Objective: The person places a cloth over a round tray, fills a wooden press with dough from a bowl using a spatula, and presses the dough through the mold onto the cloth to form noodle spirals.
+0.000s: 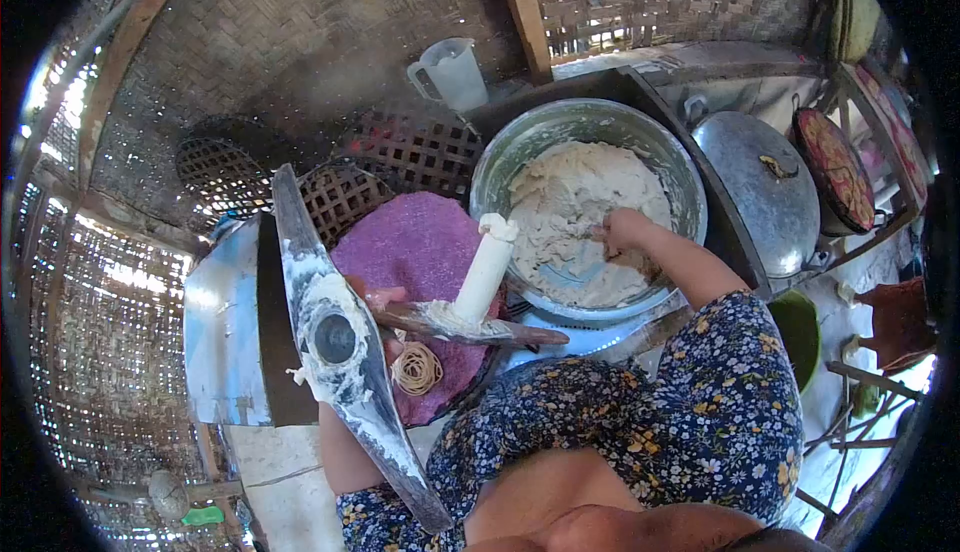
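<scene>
My right hand (628,232) reaches into a large metal basin (488,177) of pale, sticky dough (590,177). Its fingers are curled down into the dough. My left hand (383,297) grips a wooden press smeared with dough, mostly hidden behind it. One part of the press is a long wooden bar (375,412) with a round hole in its middle. The other part is a wooden handle (425,320) with a white plunger (486,270) standing up from it. Below lies a purple mat (415,237) with a small coil of noodles (417,369).
Dark woven baskets (425,152) lean behind the mat. A clear plastic jug (455,72) stands at the back. On the right are a large lidded metal pot (755,192) and a red patterned tray (835,167). A green basin (797,342) sits lower right.
</scene>
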Demonstrator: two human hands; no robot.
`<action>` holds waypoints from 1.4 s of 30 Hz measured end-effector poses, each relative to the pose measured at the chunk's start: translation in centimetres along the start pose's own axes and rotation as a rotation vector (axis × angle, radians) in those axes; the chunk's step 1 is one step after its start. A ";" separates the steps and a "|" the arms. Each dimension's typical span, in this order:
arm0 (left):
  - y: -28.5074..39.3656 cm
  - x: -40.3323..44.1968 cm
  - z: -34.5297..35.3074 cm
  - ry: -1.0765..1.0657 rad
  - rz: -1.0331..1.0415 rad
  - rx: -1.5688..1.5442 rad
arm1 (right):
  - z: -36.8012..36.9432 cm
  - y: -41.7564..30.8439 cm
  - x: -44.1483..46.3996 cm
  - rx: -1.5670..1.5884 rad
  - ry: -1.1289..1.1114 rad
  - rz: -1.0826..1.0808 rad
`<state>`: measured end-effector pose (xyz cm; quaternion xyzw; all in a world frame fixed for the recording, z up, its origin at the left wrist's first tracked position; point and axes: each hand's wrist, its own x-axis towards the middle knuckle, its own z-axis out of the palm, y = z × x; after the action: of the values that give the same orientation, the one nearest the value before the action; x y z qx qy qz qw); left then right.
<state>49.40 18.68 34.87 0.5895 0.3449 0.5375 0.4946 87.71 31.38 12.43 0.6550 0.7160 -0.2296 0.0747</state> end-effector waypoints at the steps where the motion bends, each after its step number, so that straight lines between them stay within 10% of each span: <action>1: 0.4 -0.1 0.0 0.058 -0.077 -0.024 | 0.1 -0.1 0.1 -0.006 -0.038 -0.048; 6: -1.0 -0.3 -1.9 -0.005 -0.193 -0.134 | 1.3 -1.5 0.0 0.039 -0.045 -0.211; 11: -2.4 1.3 -2.1 -0.301 0.337 0.735 | 0.0 -0.6 -0.9 0.093 -0.021 -0.237; 15: -1.9 1.5 -0.5 -0.156 -0.044 0.602 | -7.9 -0.8 -7.2 0.614 -0.278 -0.130; 24: -5.5 7.8 5.3 -0.273 0.009 0.747 | -18.4 -0.8 -16.4 0.926 -0.124 -0.524; 27: -5.6 8.3 8.0 -0.293 0.102 0.766 | -19.7 -2.2 -17.7 0.828 -0.251 -0.605; 32: -4.4 8.2 9.4 -0.411 0.093 0.997 | -25.6 -5.1 -21.8 -0.242 0.418 -0.570; 42: -7.4 9.3 8.8 -0.343 0.002 1.000 | -18.7 -12.6 -23.0 -0.861 1.136 -0.928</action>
<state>60.64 27.55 31.08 0.8333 0.4727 0.2035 0.2021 82.05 18.06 41.24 0.2253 0.8658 0.4190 -0.1550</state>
